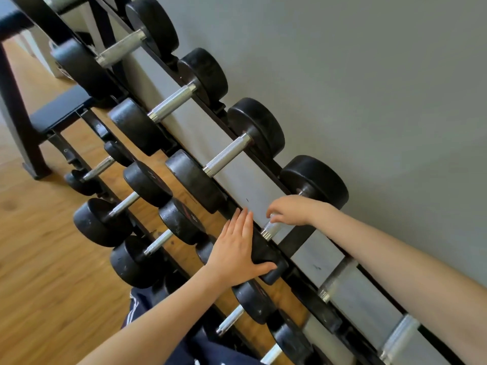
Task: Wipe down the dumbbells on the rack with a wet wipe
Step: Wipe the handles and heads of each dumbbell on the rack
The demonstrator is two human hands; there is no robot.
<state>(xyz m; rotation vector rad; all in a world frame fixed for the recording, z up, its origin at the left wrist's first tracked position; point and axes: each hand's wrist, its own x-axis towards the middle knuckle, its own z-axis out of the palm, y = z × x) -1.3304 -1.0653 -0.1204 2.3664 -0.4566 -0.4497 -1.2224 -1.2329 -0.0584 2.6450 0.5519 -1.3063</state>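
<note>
A two-tier black rack [313, 299] runs diagonally and holds several black dumbbells with chrome handles. My left hand [237, 250] lies flat with straight fingers on the near head [267, 256] of one upper-tier dumbbell, thumb hooked under its end. My right hand [290, 210] curls over that dumbbell's chrome handle [271, 229]. A small white bit, which looks like the wet wipe [274, 216], shows under its fingertips. The far head [319, 180] sits just behind my right hand.
More dumbbells [229, 156] line the upper tier to the left, and smaller ones [147, 184] sit on the lower tier. A grey wall [382, 75] stands right behind the rack. A dark bench [60, 109] stands on the wooden floor [39, 259] at the left.
</note>
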